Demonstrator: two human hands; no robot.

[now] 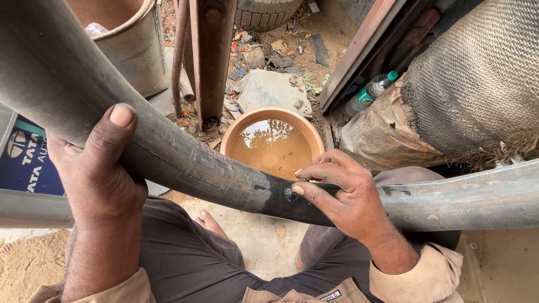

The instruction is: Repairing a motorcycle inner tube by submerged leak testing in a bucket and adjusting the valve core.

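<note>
Closest in, the person sits low with dark trousers [185, 252] bent at the knees and a bare foot [209, 221] on the concrete between them. Across the lap runs a black inner tube [213, 171], inflated and curved, with a wet patch near its middle. The left hand [95, 168] is wrapped around the tube from below, thumb pressed over the top, holding it firmly. The right hand [342, 193] rests on the tube with fingers half curled, and the thumb and forefinger pinch close at a small wet spot [291, 193] — not gripping the tube so much as probing it.

Just beyond the tube stands a tan basin [230, 137] of murky water, right under the probed spot. Further off lie a metal drum [137, 50], a rusty steel post [210, 56], a plastic bottle [370, 92] with a green cap, a sack of coarse mesh [477, 84], a flat stone [269, 90], litter and a tyre [264, 11].

My guess at the risks: the wet rubber could slide through the left hand and knock the basin, spilling it — or the fingertips could drift off the spot and lose it once the water dries.
</note>
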